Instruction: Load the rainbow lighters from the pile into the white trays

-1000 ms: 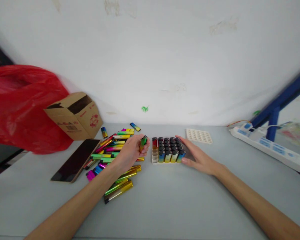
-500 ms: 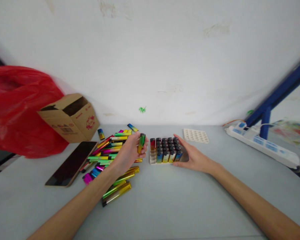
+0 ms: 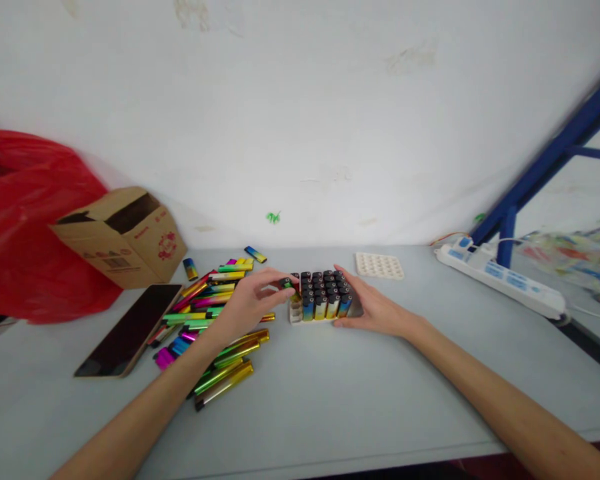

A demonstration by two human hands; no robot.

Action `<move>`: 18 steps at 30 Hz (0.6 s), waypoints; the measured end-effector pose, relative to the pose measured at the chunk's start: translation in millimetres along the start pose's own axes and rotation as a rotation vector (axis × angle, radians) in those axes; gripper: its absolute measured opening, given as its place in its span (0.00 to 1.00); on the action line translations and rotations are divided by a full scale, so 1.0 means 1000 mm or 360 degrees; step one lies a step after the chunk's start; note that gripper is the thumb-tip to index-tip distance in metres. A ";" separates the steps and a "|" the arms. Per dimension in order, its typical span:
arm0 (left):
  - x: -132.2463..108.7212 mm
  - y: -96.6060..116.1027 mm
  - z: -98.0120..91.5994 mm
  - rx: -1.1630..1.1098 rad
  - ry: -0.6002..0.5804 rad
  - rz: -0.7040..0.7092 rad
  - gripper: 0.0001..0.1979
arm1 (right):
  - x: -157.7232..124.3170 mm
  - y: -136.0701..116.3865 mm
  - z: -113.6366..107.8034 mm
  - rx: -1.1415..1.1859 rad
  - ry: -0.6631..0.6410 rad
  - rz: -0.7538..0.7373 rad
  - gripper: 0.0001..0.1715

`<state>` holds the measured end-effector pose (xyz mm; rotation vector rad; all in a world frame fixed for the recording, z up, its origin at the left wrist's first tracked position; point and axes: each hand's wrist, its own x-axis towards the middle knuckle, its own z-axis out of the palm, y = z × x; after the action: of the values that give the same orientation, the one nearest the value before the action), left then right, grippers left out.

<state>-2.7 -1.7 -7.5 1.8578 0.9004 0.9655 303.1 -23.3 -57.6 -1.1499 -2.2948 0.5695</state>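
Note:
A white tray [image 3: 296,319] stands on the grey table, packed with upright lighters [image 3: 323,293] with black caps. My left hand [image 3: 250,303] pinches a green and gold lighter [image 3: 287,285] and holds it at the tray's left column, where a few slots look bare. My right hand [image 3: 373,308] lies flat with fingers stretched against the tray's right side. A heap of loose colourful lighters [image 3: 215,313] lies just left of my left hand.
A dark phone [image 3: 125,330] lies left of the heap. Behind it sit a tipped cardboard box [image 3: 123,237] and a red plastic bag [image 3: 25,227]. A second white tray [image 3: 379,265] lies behind the first. A power strip [image 3: 500,280] and blue frame [image 3: 540,173] stand at right.
My left hand has carried the green and gold lighter rightward and down to the tray's left column. My right hand stays against the tray. The camera view has shifted slightly.

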 end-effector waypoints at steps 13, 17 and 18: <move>-0.004 -0.012 0.004 0.0799 -0.0227 0.0396 0.10 | 0.000 -0.004 -0.002 -0.0018 -0.0050 -0.0030 0.66; -0.006 -0.013 0.010 0.0855 -0.0064 0.0371 0.13 | -0.001 -0.001 0.000 -0.0012 -0.0027 -0.0057 0.66; -0.006 -0.014 0.011 0.0864 -0.0026 0.0361 0.16 | -0.001 -0.001 0.000 -0.0014 -0.0027 -0.0056 0.66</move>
<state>1.5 -5.1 -25.8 2.4652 1.0281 0.8934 303.2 -24.2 -57.4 -1.1106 -2.3291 0.5586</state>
